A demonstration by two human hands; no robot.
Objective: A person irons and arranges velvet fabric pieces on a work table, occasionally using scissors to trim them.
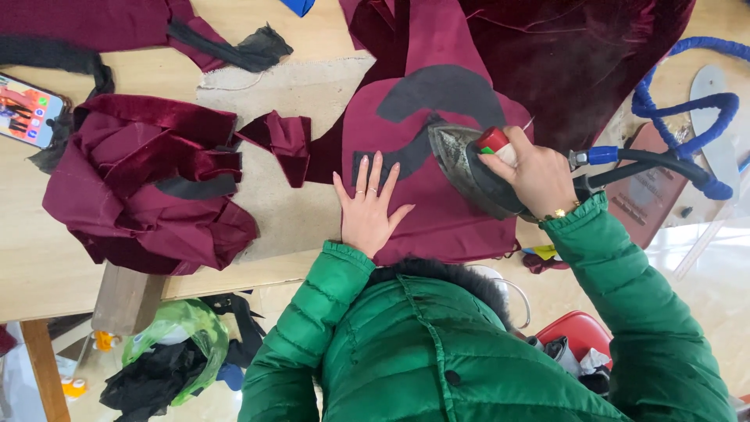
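- The right hand (535, 173) grips the handle of a steam iron (469, 168), fingers wrapped around it, thumb near the red button.
- The iron sits on a maroon fabric panel (437, 211), its tip touching a black fabric strip (437, 98) laid on the panel.
- The left hand (367, 207) lies flat on the panel just beside the iron, fingers spread and holding nothing.
- A heap of maroon velvet (148, 184) lies well apart from the iron, beyond the left hand.
- A phone (27, 109) lies farther off, past the heap.
- A blue-wrapped hose (687, 109) runs from the iron's rear.
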